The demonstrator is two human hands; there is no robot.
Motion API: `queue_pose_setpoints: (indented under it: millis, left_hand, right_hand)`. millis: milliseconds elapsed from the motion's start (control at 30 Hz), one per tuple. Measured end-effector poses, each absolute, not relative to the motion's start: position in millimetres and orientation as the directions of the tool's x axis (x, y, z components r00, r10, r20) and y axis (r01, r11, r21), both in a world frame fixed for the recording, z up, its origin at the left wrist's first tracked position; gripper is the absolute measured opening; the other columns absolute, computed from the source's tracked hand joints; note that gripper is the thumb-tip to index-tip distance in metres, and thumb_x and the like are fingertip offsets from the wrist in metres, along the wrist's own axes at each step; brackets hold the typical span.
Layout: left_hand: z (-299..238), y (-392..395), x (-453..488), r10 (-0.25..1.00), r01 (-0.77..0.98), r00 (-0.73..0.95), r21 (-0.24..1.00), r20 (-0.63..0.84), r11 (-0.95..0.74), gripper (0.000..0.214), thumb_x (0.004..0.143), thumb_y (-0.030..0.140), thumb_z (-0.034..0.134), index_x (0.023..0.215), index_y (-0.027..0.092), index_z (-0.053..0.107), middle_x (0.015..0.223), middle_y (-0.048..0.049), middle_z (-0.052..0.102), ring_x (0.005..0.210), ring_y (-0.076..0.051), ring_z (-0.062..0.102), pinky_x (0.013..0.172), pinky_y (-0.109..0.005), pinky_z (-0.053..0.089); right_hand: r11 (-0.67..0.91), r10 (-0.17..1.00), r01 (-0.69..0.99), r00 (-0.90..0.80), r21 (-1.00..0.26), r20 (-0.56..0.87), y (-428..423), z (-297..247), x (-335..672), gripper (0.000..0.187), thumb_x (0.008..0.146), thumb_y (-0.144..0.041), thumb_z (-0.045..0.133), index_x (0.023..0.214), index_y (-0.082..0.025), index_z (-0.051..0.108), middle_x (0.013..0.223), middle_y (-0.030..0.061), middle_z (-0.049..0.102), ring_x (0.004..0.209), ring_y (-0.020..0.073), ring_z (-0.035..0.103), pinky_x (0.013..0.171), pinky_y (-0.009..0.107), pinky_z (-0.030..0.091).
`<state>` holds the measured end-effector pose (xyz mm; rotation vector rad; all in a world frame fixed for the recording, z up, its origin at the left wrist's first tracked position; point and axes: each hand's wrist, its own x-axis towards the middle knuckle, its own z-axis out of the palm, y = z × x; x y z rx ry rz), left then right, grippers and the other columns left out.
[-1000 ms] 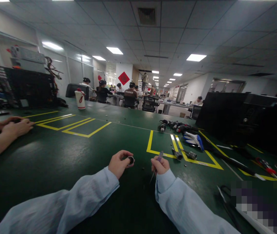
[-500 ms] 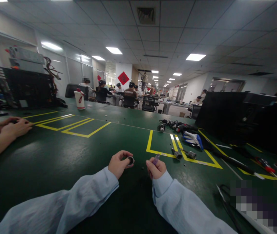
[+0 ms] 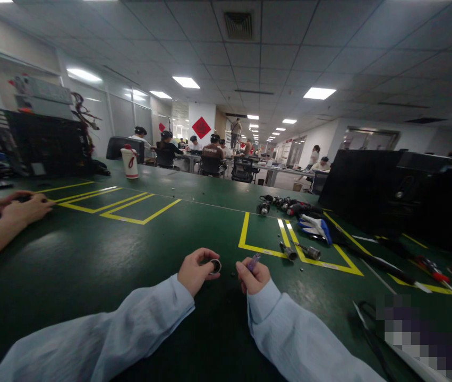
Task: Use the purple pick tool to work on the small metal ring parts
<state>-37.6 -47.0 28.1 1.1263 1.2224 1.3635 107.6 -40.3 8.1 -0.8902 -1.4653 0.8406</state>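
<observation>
My left hand (image 3: 194, 271) is closed, pinching a short round metal sleeve (image 3: 220, 266) whose open end faces partly toward me. Just to the right, my right hand (image 3: 256, 278) has its fingers wrapped round a small translucent purple handle (image 3: 254, 261); its lower part is hidden in the grip. A gap separates the two hands, both held low over the green table (image 3: 142, 297). On the tabletop between them lies a tiny dark piece (image 3: 232, 274), touched by neither hand.
Two metal cylindrical parts (image 3: 289, 253) lie by yellow tape (image 3: 263, 250) at right. Beyond are a blue-white glove (image 3: 314, 227) and dark cabled parts (image 3: 279, 201). A red screwdriver (image 3: 435, 270) lies far right. Another person's hands (image 3: 28, 206) and a white cup (image 3: 130, 163) are left.
My left hand has shifted slightly right and down, and the sleeve's opening has turned more toward me. My right hand has moved slightly left with the purple handle.
</observation>
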Motion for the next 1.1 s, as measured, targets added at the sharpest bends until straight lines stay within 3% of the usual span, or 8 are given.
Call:
queue_pose_setpoints:
  millis: [300,567,733,833,933,1100]
  left_hand:
    - [23.9,-43.7,-40.5,0.993,-0.077,-0.106,0.995,0.054,-0.063,0.015,0.057,0.013,0.062,0.071,0.011,0.057,0.075,-0.002,0.056,0.068,-0.017,0.061,0.061,-0.035,0.056]
    - [29.8,-46.7,-39.6,0.992,-0.09,-0.124,0.995,0.039,-0.05,0.019,0.054,0.012,0.063,0.072,0.011,0.06,0.072,-0.0026,0.061,0.065,-0.015,0.061,0.062,-0.031,0.054]
    - [32.2,-46.9,-38.6,0.99,-0.162,-0.137,0.986,0.007,-0.029,0.019,0.052,0.007,0.061,0.071,0.011,0.061,0.071,-0.0033,0.062,0.067,-0.016,0.061,0.062,-0.03,0.054]
    - [32.7,-47.2,-37.8,0.988,-0.169,-0.152,0.985,-0.003,-0.023,0.021,0.051,0.006,0.059,0.071,0.011,0.062,0.071,-0.0032,0.063,0.067,-0.015,0.061,0.061,-0.028,0.054]
    - [32.7,-47.9,-37.9,0.989,-0.138,-0.147,0.99,0.005,-0.025,0.022,0.051,0.008,0.061,0.073,0.011,0.062,0.071,-0.0033,0.063,0.066,-0.015,0.061,0.06,-0.027,0.053]
    - [30.6,-47.2,-38.9,0.99,-0.117,-0.139,0.992,0.034,-0.051,0.023,0.051,0.008,0.061,0.073,0.012,0.062,0.072,-0.0029,0.064,0.061,-0.014,0.061,0.06,-0.027,0.052]
  right_hand:
    - [0.525,0.851,0.167,-0.13,-0.835,0.509,-38.9,5.4,108.3,0.034,0.073,-0.042,0.046,0.048,-0.019,0.04,0.036,-0.0067,0.035,0.031,0.0059,0.033,0.03,0.018,0.023]
    - [0.645,0.716,0.473,-0.098,-0.601,0.691,-47.5,11.8,104.1,0.032,0.073,-0.033,0.044,0.045,-0.019,0.043,0.039,-0.0038,0.038,0.037,0.0094,0.039,0.041,0.023,0.028]
    - [0.564,0.812,0.256,0.002,-0.786,0.583,-49.0,9.3,104.6,0.034,0.076,-0.038,0.044,0.047,-0.02,0.041,0.034,-0.0064,0.036,0.032,0.0085,0.037,0.037,0.021,0.027]
    - [0.575,0.812,0.162,0.008,-0.802,0.583,-49.4,10.2,106.1,0.033,0.078,-0.038,0.042,0.052,-0.019,0.045,0.037,-0.0042,0.044,0.034,0.0094,0.042,0.039,0.022,0.033]
    - [0.682,0.717,0.213,-0.01,-0.699,0.697,-52.2,13.5,105.3,0.028,0.078,-0.034,0.043,0.057,-0.018,0.052,0.049,0.0006,0.053,0.047,0.012,0.05,0.048,0.024,0.039]
    - [0.799,0.563,0.332,-0.118,-0.502,0.818,-58.4,18.5,101.9,0.021,0.077,-0.025,0.043,0.063,-0.018,0.056,0.057,0.0022,0.054,0.055,0.0135,0.05,0.053,0.026,0.04]
